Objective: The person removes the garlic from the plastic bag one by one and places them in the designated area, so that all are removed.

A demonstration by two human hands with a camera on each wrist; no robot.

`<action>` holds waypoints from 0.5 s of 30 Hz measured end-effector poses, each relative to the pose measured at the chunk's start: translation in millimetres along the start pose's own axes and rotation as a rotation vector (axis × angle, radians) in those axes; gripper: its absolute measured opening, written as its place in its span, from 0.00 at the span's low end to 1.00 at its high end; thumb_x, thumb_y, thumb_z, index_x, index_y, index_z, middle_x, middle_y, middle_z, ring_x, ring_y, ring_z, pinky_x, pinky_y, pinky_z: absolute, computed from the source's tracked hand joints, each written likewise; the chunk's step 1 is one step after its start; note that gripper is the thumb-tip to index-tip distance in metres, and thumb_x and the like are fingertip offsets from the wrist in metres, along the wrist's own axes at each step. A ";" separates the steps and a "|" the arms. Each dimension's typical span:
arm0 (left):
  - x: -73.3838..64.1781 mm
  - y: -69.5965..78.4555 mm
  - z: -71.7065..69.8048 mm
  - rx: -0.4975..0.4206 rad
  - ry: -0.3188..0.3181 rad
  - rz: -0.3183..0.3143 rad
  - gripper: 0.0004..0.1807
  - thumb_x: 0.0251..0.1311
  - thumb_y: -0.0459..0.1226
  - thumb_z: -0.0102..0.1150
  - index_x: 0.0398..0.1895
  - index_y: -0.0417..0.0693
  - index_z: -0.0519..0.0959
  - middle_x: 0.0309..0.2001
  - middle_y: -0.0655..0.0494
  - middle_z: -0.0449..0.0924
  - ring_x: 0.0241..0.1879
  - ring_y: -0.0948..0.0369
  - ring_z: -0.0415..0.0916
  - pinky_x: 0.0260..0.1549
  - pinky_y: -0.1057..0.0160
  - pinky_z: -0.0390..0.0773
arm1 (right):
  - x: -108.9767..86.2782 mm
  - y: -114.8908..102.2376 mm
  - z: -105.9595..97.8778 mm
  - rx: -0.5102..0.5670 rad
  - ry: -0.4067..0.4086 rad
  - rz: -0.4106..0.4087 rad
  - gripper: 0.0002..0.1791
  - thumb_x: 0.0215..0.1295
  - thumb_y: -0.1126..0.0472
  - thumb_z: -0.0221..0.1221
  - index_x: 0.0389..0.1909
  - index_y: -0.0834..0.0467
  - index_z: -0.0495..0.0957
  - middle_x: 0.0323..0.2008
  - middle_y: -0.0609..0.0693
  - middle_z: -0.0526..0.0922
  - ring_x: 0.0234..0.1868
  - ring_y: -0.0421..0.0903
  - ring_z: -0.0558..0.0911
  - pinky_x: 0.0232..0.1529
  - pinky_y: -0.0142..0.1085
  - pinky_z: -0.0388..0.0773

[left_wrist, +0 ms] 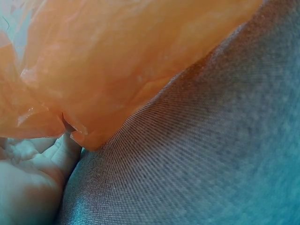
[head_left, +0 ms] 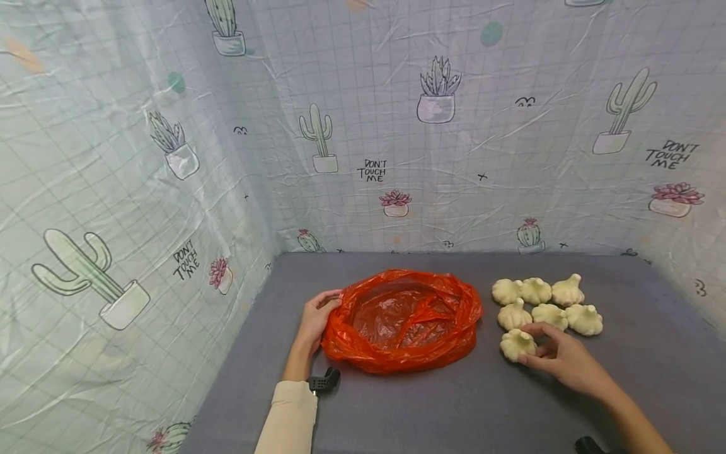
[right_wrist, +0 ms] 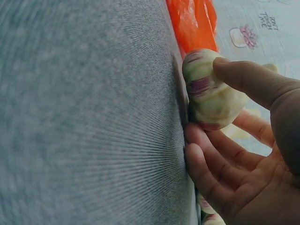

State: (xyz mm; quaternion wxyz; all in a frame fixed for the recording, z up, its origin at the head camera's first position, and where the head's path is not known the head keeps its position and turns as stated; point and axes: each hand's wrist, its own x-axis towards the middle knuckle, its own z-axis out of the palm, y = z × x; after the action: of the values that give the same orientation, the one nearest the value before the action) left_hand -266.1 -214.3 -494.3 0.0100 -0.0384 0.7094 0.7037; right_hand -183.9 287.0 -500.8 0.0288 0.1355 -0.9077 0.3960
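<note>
A red plastic bag (head_left: 391, 362) lies on the table with its mouth spread wide and its rim rolled outward. At its left side, my left hand (head_left: 311, 321) grips the rim; in the left wrist view the bag's film (left_wrist: 108, 65) covers part of the fingers. My right hand (head_left: 570, 362) pinches a garlic bulb (head_left: 516, 345) between thumb and fingers, right of the bag. Purple streaks show on that bulb (right_wrist: 206, 93) in the right wrist view, where it sits close to the table surface. Several more garlic bulbs (head_left: 567, 291) stand grouped just behind it.
The grey cloth-covered table (head_left: 420, 410) runs back to a cactus-print curtain (head_left: 482, 157), which also lines the left and right sides. A dark wrist strap piece (head_left: 324, 381) sits at the left cuff.
</note>
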 end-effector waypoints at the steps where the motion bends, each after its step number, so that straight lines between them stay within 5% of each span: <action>1: -0.2 0.2 0.0 0.000 0.000 0.000 0.16 0.71 0.34 0.59 0.59 0.41 0.81 0.52 0.52 0.84 0.48 0.62 0.81 0.46 0.67 0.83 | 0.1 0.0 0.0 -0.006 -0.003 0.003 0.29 0.59 0.56 0.73 0.60 0.59 0.77 0.52 0.55 0.83 0.34 0.28 0.81 0.29 0.32 0.76; 15: -0.6 0.3 0.9 -0.004 0.000 0.002 0.17 0.71 0.33 0.59 0.60 0.39 0.81 0.52 0.51 0.84 0.48 0.62 0.81 0.46 0.67 0.82 | -0.2 0.7 -0.8 -0.029 -0.067 0.055 0.32 0.62 0.53 0.71 0.65 0.61 0.74 0.55 0.57 0.82 0.35 0.28 0.77 0.31 0.31 0.75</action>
State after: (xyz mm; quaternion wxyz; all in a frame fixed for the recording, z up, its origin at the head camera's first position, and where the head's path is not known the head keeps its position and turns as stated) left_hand -265.6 -213.4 -493.9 0.0091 -0.0378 0.7081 0.7050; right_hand -184.0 288.1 -500.9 -0.0104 0.1231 -0.9173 0.3786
